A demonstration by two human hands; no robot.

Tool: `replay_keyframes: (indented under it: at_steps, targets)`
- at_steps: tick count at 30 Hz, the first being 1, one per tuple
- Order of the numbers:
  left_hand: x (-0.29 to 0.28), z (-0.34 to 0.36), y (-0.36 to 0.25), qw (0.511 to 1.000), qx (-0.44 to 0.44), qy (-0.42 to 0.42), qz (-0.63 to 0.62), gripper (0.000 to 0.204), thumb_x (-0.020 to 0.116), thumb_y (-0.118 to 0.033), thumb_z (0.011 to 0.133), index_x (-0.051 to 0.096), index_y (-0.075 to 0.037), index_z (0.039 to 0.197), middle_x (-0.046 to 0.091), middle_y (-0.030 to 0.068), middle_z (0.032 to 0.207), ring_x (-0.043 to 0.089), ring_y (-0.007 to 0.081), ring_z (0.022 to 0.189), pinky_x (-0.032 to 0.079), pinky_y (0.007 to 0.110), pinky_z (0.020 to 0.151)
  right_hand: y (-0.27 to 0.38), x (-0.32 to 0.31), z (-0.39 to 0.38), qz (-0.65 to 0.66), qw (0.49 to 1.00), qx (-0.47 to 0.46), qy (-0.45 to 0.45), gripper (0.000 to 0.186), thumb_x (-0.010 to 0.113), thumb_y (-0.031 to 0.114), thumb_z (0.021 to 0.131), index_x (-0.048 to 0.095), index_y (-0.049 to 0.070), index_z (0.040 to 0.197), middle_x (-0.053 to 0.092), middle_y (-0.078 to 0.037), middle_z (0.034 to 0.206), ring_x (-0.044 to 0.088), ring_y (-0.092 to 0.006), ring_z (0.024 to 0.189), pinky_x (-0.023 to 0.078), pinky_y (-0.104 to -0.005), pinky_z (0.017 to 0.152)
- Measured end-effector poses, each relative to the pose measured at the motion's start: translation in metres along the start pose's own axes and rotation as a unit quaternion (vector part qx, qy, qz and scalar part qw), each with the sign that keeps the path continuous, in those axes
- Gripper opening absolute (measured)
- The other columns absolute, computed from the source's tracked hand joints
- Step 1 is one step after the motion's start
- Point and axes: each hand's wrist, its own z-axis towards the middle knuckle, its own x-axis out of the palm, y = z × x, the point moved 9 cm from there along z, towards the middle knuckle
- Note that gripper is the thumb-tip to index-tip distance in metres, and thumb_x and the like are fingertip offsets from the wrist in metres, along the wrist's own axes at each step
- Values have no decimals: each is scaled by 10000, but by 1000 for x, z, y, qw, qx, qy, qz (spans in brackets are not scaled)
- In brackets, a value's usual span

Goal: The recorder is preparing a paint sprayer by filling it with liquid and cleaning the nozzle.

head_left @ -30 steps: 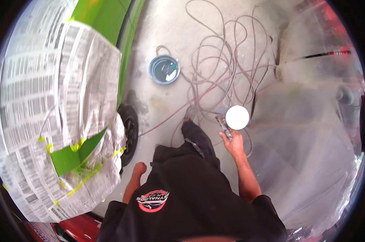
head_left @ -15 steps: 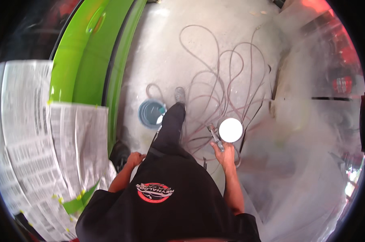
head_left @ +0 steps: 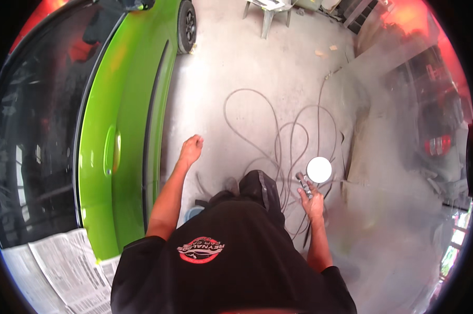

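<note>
My right hand (head_left: 313, 203) is wrapped round a metal spray gun (head_left: 304, 186). A round white cup top (head_left: 319, 170) shows beside the gun, just beyond my fingers. My left hand (head_left: 192, 148) is stretched forward over the floor with its fingers curled in, and I see nothing in it. It is apart from the bright green car (head_left: 129, 125), whose side runs along my left. A long air hose (head_left: 274, 118) lies in loops on the floor ahead of me and passes near the gun.
Newspaper masking (head_left: 69, 267) covers part of the car at lower left. A blue bucket (head_left: 193, 212) is mostly hidden by my body. Cloudy plastic sheeting (head_left: 393, 209) hangs on the right. A small stand (head_left: 268, 18) and a car wheel (head_left: 186, 26) are farther ahead.
My left hand has swung forward from beside my hip. The spray gun has shifted slightly right in my right hand. My view has moved forward, with more car and floor ahead showing.
</note>
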Motion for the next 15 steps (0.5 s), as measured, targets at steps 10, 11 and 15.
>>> replay_keyframes:
  at_steps: [10,11,15]
  targets:
    - [16,237,86,979,-61,126,147,237,626,-212,891,656,-52,1064,680,236,1028,634,427,997,514,508,898,122,95,399,123,987,-96,47,354,761,263,883,709,-50,1041,734,-199,886,720,-223,815,540,-359,749]
    - [7,235,123,976,-138,97,136,275,633,-225,870,666,-57,1086,688,239,1054,642,425,1030,514,504,931,135,108,445,186,976,-103,50,345,754,253,888,708,-52,1041,734,-190,872,701,-191,797,535,-351,734]
    - [17,160,209,875,-363,214,238,260,588,-233,880,668,-50,1047,708,236,1004,677,436,968,539,524,895,160,122,563,191,975,-29,112,335,745,242,896,705,-45,1062,725,-189,858,674,-191,785,526,-356,721]
